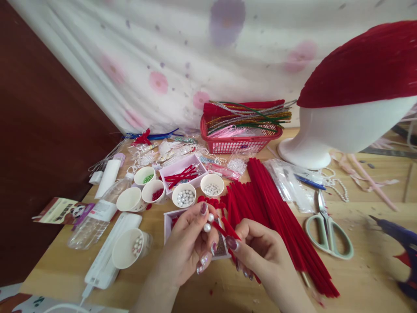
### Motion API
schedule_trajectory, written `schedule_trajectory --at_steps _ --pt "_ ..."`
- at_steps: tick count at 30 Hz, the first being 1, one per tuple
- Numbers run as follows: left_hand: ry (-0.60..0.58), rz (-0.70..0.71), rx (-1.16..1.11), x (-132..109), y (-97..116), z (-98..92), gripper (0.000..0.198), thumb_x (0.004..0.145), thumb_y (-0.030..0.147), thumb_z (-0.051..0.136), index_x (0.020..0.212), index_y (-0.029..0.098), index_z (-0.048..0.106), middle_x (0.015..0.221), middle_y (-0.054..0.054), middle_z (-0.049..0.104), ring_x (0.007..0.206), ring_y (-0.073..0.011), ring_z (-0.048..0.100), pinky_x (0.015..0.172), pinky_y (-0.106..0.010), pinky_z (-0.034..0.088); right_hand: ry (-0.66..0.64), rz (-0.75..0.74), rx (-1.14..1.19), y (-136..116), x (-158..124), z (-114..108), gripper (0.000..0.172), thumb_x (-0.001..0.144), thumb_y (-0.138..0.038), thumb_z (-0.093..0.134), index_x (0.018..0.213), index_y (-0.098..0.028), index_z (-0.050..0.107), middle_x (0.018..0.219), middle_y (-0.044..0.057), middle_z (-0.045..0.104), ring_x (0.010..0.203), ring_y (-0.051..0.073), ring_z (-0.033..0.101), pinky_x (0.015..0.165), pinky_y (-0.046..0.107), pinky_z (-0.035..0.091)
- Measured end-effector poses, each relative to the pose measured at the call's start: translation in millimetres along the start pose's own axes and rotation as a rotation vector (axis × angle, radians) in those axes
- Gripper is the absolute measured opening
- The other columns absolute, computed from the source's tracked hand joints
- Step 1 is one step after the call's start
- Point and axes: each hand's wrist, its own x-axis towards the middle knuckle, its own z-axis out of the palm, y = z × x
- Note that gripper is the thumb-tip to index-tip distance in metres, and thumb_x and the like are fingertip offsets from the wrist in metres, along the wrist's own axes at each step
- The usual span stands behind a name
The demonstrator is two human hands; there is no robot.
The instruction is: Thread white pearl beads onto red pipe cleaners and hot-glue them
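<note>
My left hand (182,248) pinches two white pearl beads (207,227) at the thumb and fingertips. In my right hand (265,256) is a red fuzzy pipe cleaner (230,228), gripped between thumb and forefinger, one end reaching toward the pearls. Whether the beads are threaded on it I cannot tell. Beneath my hands, partly covered, lies a lilac tray (168,226). A thick bundle of red pipe cleaners (276,217) spreads beside my right hand. Just beyond my left hand stands a paper cup of white pearls (184,196).
Several paper cups (127,254) of beads stand at the left, by a plastic bottle (94,219) and a white power strip (110,252). Scissors (327,230) and a blue glue gun (397,239) lie right. Behind are a red basket (241,143) and a white mannequin head (329,130).
</note>
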Motion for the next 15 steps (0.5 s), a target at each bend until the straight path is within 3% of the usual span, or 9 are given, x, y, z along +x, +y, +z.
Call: schedule_trajectory --at_steps 6,15 --pt "-0.024 0.02 0.012 -0.9 -0.8 1.5 0.032 0.084 0.047 0.079 0.083 0.018 0.065 0.044 0.007 0.06 0.025 -0.0013 0.036 0.026 -0.008 0.036 -0.003 -0.023 0.015 4.0 -0.9 -2.5 0.045 0.076 -0.056 0.084 0.066 -0.019 0.059 0.051 -0.006 0.055 0.045 0.006 0.039 0.044 0.02 0.026" --pt "0.042 0.107 0.184 -3.9 -3.4 4.4 0.039 0.081 0.054 0.079 0.078 0.019 0.063 0.045 0.006 0.061 0.03 -0.0037 0.045 0.03 -0.009 0.038 -0.003 0.006 0.011 1.8 -3.8 -4.7 0.049 0.073 -0.06 0.085 0.067 -0.018 0.059 0.051 -0.006 0.055 0.043 0.005 0.038 0.043 0.019 0.025"
